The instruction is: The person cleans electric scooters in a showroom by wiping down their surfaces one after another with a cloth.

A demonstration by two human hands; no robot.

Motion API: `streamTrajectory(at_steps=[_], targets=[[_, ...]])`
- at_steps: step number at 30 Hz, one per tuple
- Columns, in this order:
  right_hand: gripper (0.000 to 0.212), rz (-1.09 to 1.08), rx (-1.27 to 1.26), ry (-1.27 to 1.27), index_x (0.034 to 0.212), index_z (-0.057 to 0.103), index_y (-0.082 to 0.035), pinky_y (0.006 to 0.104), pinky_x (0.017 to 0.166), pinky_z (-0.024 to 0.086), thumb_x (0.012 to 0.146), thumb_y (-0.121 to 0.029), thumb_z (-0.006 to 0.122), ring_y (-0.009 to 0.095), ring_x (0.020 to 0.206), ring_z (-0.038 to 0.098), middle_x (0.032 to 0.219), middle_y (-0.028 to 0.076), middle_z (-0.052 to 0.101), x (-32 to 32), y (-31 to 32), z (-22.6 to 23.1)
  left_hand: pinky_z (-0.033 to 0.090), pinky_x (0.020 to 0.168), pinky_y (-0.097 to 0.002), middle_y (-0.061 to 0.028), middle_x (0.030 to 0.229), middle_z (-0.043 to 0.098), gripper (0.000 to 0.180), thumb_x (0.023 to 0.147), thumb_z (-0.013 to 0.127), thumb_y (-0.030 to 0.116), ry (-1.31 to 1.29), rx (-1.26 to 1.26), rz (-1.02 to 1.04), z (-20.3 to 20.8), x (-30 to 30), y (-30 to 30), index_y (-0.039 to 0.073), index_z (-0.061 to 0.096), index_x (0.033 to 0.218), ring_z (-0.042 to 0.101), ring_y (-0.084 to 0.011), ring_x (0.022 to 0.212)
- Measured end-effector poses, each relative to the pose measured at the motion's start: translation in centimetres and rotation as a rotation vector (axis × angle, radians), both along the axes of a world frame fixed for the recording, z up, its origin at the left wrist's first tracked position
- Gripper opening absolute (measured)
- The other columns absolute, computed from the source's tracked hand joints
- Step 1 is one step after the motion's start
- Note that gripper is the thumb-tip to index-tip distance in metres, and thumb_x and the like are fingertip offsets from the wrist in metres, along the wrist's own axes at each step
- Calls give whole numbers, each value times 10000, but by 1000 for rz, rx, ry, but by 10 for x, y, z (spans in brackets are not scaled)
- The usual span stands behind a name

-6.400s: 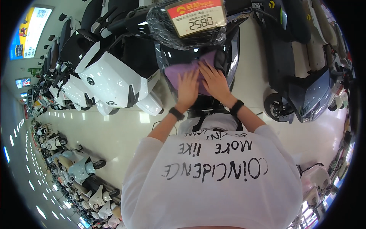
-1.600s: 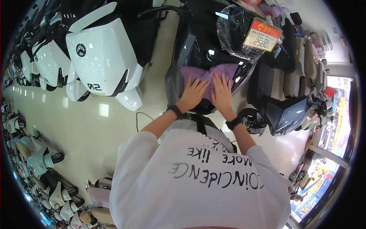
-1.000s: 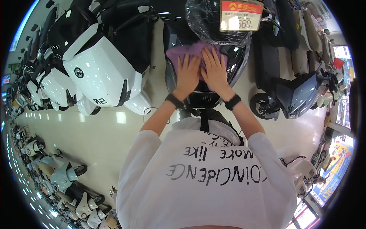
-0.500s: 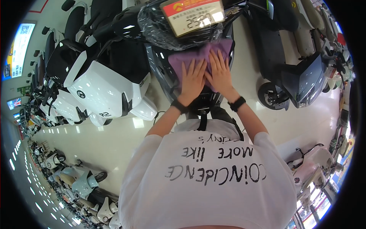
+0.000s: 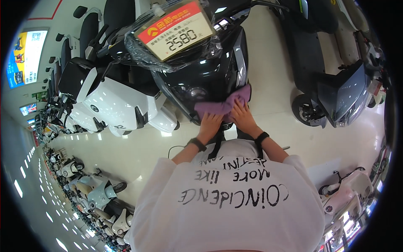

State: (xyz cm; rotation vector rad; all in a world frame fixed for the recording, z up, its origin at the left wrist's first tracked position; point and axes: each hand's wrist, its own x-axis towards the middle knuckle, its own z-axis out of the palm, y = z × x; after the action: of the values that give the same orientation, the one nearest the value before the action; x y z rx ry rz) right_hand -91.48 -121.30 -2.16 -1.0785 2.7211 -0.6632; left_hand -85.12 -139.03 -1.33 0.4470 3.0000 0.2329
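A purple cloth (image 5: 224,107) lies bunched across the lower end of a glossy black scooter's front panel (image 5: 201,86). My left hand (image 5: 211,126) grips the cloth's near edge, fingers bent over it. Close beside it, my right hand (image 5: 244,119) presses and holds the cloth's right part, which is gathered up in folds around the fingers. The cloth hides the panel beneath it. Dark bands circle both my wrists.
Above the panel, a price sign (image 5: 174,31) rests on the scooter's plastic-wrapped top. A white scooter (image 5: 121,98) stands close on the left, a dark grey one (image 5: 340,94) on the right. Rows of scooters line the left. A thin cable (image 5: 174,148) lies on the floor behind my left arm.
Both hands have drawn the cloth down the panel toward my body, baring the glossy black surface above. The cloth is more bunched, and my view has shifted.
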Motion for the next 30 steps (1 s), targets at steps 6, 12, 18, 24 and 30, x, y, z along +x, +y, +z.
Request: streamTrajectory(at_steps=[6,12,18,24,30], targets=[[430,140,-22,83,1160,462,-63,490,1008,187,812,-312,505,253,1266,256,1311,71,369,-36,3,27,348,840,-426,-46,972,559,327,772,520,206,-26,-63,197,17,-8,24,79,527,1073,501,-210,913],[412,52,-346,141,1179,450,-65,530,1025,94,796,-214,478,293,1282,202,1342,64,327,-126,-50,94,205,954,-542,-164,1166,428,549,754,536,262,350,-35,407,75,-106,37,-18,391,1204,381,-361,1078],[384,32,-411,134,1148,464,-51,547,1022,69,784,-169,477,318,1275,201,1315,76,349,-114,-59,84,135,987,-572,-172,1189,400,598,721,553,241,386,-28,488,58,-98,35,-30,356,1217,346,-374,1115],[344,143,-319,152,1083,508,-87,531,996,173,741,-122,521,302,1208,299,1255,47,401,-43,-17,8,271,944,-512,-83,1096,465,474,715,539,168,34,-84,443,-12,-6,51,79,451,1172,427,-288,1025],[343,119,-93,200,1016,541,-175,467,893,293,680,-114,567,244,1024,405,1070,15,465,-8,12,-28,378,872,-419,-68,1024,488,370,715,503,103,-123,219,469,-35,41,49,142,526,1083,464,-287,977]])
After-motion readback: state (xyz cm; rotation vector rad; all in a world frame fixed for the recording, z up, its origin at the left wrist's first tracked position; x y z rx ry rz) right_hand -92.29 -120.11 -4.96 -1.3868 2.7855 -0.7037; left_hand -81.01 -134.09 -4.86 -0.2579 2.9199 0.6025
